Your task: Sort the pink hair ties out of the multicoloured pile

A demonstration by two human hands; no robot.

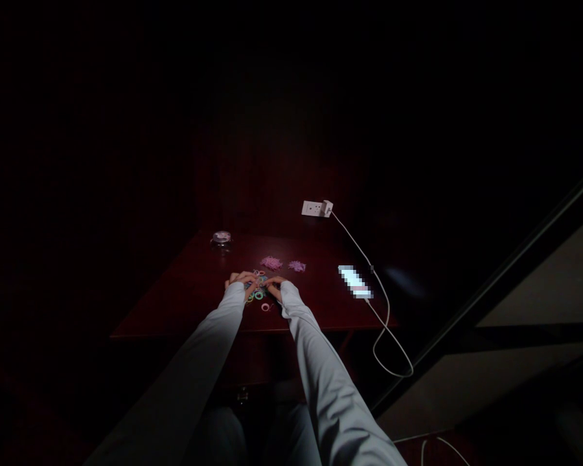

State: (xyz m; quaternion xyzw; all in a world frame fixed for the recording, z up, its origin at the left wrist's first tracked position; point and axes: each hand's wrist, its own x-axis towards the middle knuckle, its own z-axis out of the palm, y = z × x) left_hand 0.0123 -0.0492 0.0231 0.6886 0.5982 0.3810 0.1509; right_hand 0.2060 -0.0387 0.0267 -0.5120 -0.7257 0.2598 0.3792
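Note:
A heap of small colourful hair ties (258, 295) in green, yellow, blue and pink lies on the dark red table (184, 304). My left hand (241, 279) reaches over its left side, fingers bent inward and closed at the heap. From the right, my right hand (274, 284) meets it with its fingers closed at the heap's edge. What either hand pinches is too small and dark to make out. One pink hair tie (265, 307) rests apart, nearer the table's front edge. Beyond the hands are a pink pile (272, 263) and a smaller purple pile (297, 266) of similar small pieces.
A clear jar with a pale lid (221, 237) stands at the table's back left. On the right lies a lit phone (355, 282), its white cable (389, 310) looping past the table edge up to a charger in the wall socket (315, 208). The surroundings are very dark.

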